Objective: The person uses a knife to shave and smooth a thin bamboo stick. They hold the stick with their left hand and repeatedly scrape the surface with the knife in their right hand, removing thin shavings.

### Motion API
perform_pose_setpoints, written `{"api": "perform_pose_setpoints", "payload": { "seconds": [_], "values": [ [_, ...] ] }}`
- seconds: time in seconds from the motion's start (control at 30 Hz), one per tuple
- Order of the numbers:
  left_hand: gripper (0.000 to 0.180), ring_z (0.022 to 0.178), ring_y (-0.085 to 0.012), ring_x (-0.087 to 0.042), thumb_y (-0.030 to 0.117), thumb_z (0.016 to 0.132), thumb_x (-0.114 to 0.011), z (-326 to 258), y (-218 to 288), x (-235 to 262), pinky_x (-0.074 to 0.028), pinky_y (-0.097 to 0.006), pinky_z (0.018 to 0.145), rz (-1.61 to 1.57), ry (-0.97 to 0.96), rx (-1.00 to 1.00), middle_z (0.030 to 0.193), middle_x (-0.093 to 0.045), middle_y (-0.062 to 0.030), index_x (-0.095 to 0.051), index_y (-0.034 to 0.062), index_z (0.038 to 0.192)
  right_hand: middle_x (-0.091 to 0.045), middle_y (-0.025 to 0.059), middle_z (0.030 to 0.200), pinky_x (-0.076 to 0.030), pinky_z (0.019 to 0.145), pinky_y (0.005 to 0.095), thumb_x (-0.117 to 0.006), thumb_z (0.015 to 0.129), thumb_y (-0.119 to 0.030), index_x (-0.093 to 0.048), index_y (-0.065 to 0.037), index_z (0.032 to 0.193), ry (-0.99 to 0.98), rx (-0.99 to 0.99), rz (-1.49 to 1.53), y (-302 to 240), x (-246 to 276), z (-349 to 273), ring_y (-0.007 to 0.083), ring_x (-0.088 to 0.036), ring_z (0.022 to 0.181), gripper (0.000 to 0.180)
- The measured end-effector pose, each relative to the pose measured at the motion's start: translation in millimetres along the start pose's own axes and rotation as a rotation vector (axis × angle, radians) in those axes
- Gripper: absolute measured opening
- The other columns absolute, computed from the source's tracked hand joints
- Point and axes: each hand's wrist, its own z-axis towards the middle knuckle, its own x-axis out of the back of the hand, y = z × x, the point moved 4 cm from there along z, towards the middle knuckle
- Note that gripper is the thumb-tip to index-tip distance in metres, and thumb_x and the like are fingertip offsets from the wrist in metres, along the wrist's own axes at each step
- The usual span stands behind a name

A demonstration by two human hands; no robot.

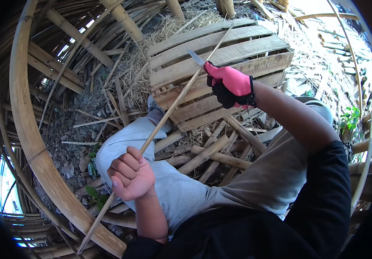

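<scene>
A long, thin bamboo strip (172, 107) runs slantwise from the lower left up across a slatted wooden pallet (246, 51). Bare fingers of my left hand (130, 175) are wrapped round the strip over my left thigh, and its lower end sticks out below the fist. My right hand (233, 84), in a pink and black glove, is closed round a knife whose handle is hidden in the grip. The knife's blade (196, 57) points up and left, close to the strip above the pallet. Whether the edge touches the strip, I cannot tell.
A thick curved bamboo pole (24, 108) arches along the left side. Cut bamboo pieces (209, 153) lie crossed between my legs and the pallet. Straw-like shavings (129, 71) cover ground at the back. A small green plant (350, 120) grows at right.
</scene>
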Motion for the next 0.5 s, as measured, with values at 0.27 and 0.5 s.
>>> {"api": "perform_pose_setpoints", "payload": {
  "seconds": [0.27, 0.5],
  "values": [
    [0.054, 0.054, -0.0132, -0.021, 0.028, 0.099, -0.049, 1, -5, -5, -0.027, -0.034, 0.063, 0.003, 0.011, 0.011, 0.054, -0.023, 0.0036, -0.02, 0.0166, 0.056, -0.043, -0.005, 0.065, -0.031, 0.045, 0.0284, -0.056, 0.099, -0.054, -0.062, -0.007, 0.102, -0.014, 0.116, -0.304, -12, 33, 18, 0.0097, -0.039, 0.047, 0.047],
    [0.054, 0.054, -0.0131, -0.02, 0.027, 0.098, -0.051, 1, -2, -2, -0.026, -0.034, 0.063, -0.017, 0.008, -0.005, 0.054, -0.023, 0.0038, -0.019, 0.0164, 0.056, -0.045, -0.0029, 0.057, -0.027, 0.039, 0.031, -0.058, 0.097, -0.038, -0.065, -0.01, 0.092, 0.046, 0.025, -0.079, -5, 15, 13, 0.0117, -0.038, 0.041, 0.029]
  ]
}}
